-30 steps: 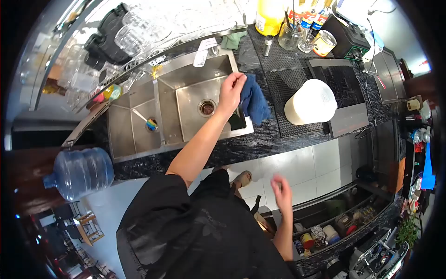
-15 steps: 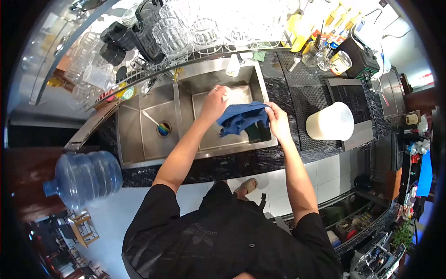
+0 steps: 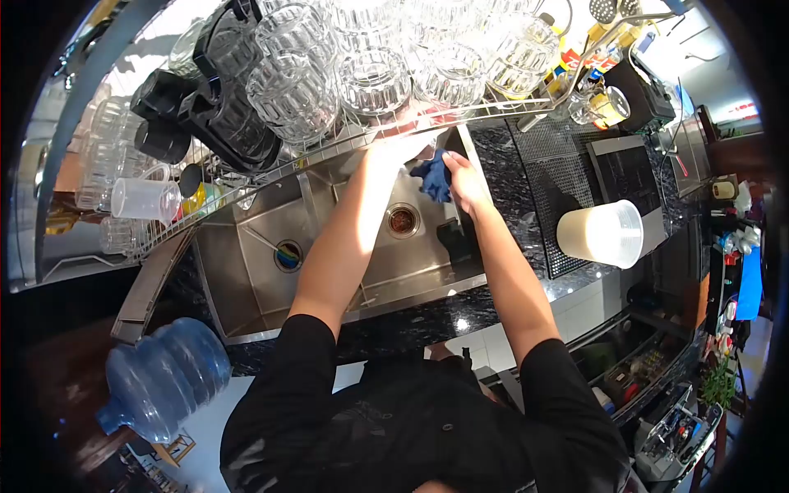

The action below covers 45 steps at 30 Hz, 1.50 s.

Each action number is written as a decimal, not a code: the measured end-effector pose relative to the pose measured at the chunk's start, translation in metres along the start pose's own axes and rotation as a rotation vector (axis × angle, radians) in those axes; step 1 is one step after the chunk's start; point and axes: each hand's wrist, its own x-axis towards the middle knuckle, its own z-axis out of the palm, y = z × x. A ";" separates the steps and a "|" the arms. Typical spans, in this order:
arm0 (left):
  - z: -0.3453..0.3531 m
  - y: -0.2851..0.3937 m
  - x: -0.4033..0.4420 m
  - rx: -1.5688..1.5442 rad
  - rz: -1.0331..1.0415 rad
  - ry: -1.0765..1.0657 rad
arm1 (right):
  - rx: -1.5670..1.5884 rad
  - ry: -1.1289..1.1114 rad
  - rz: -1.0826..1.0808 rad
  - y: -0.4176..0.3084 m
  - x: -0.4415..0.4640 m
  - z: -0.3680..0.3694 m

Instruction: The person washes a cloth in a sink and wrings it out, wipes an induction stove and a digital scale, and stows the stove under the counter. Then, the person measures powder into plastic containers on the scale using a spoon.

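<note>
A dark blue cloth (image 3: 434,176) hangs bunched over the back right part of the steel sink (image 3: 411,267). My right hand (image 3: 467,182) is closed on its right side. My left hand (image 3: 403,146) reaches to the back of the sink, just left of the cloth; its fingers are washed out by glare and partly behind the rack edge, so its grip is unclear. Below both hands lies the drain (image 3: 402,221) of the right basin. In the left basin a brush with coloured bristles (image 3: 288,256) rests at the other drain.
A wire rack (image 3: 362,135) with several glass mugs (image 3: 374,80) overhangs the sink's back. Right of the sink are a black mat (image 3: 552,177) and a white tub (image 3: 600,233). A large blue water bottle (image 3: 168,380) lies at the lower left.
My right hand came up from low on the right and took hold of the cloth. The cloth went left, was spread between both hands, and is now bunched farther back. The view has shifted.
</note>
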 end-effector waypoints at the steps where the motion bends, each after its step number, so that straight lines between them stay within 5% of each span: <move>1: -0.006 -0.003 -0.008 -0.138 -0.019 -0.004 | 0.089 -0.062 -0.024 0.014 0.022 0.001; 3: -0.016 -0.030 -0.030 -0.598 -0.045 0.062 | 0.137 -0.100 -0.054 0.013 0.030 0.014; 4: -0.034 -0.044 -0.041 -0.337 -0.077 0.124 | 0.244 -0.159 -0.009 0.022 0.041 0.017; 6: -0.045 -0.071 -0.071 -0.458 -0.355 0.339 | 0.101 -0.119 0.060 0.051 0.073 0.013; 8: -0.041 -0.117 -0.086 -0.457 -0.587 0.325 | 0.138 -0.126 0.065 0.064 0.078 0.026; 10: -0.031 -0.153 -0.083 -0.721 -0.836 0.237 | -0.008 0.122 -0.286 0.062 0.071 0.045; 11: -0.023 -0.160 -0.076 -0.719 -0.843 0.232 | -0.006 0.130 -0.282 0.062 0.067 0.051; 13: -0.003 -0.173 -0.060 -0.940 -0.558 0.239 | -0.151 0.218 -0.352 0.065 0.059 0.051; 15: 0.005 -0.196 -0.041 -0.884 -0.556 0.334 | -0.440 0.139 -0.123 0.053 0.026 0.045; 17: -0.004 -0.241 -0.016 -0.655 -0.349 0.176 | -0.338 0.028 -0.273 0.080 -0.004 0.036; 19: 0.007 -0.244 0.010 -0.668 -0.381 0.324 | -0.436 0.023 -0.431 0.105 -0.028 0.020; 21: 0.013 -0.257 0.009 -0.209 -0.267 0.283 | -0.450 0.043 -0.478 0.127 -0.040 0.008; 22: 0.022 -0.261 0.014 0.214 -0.013 0.433 | -0.483 0.103 -0.443 0.134 -0.042 0.004; 24: 0.033 -0.216 0.019 0.531 -0.023 0.354 | -0.559 0.172 -0.389 0.153 -0.028 -0.010; 27: 0.044 -0.167 0.023 0.559 -0.120 0.146 | -0.089 0.137 0.022 0.141 0.002 -0.025; 28: 0.042 -0.180 0.024 0.658 0.163 0.195 | 0.096 0.126 0.130 0.123 0.002 -0.026; 29: 0.035 -0.209 0.023 0.768 0.192 0.233 | 0.160 0.128 0.133 0.123 0.015 -0.032; 30: 0.037 -0.198 0.014 0.738 0.040 0.269 | 0.241 0.110 0.151 0.115 0.023 -0.034; 33: 0.035 -0.161 -0.002 0.654 0.020 0.225 | 0.337 0.065 0.203 0.098 0.048 -0.030; 36: 0.044 -0.139 -0.013 0.367 -0.089 0.442 | 0.591 -0.042 0.167 0.087 0.061 -0.009; 37: 0.044 -0.141 -0.016 0.328 -0.154 0.481 | 0.730 -0.255 0.137 0.090 0.071 -0.006; 38: 0.043 -0.143 -0.019 0.288 -0.217 0.521 | 0.712 -0.158 0.109 0.096 0.079 0.002; 41: 0.011 -0.198 -0.040 0.701 -0.033 0.522 | 0.635 0.000 -0.127 0.099 0.091 0.025; 43: 0.018 -0.211 -0.037 -0.172 -0.347 0.872 | 0.563 -0.029 -0.169 0.116 0.107 0.033; 45: 0.010 -0.187 -0.043 -0.580 -0.543 0.670 | 0.571 0.028 -0.113 0.117 0.108 0.046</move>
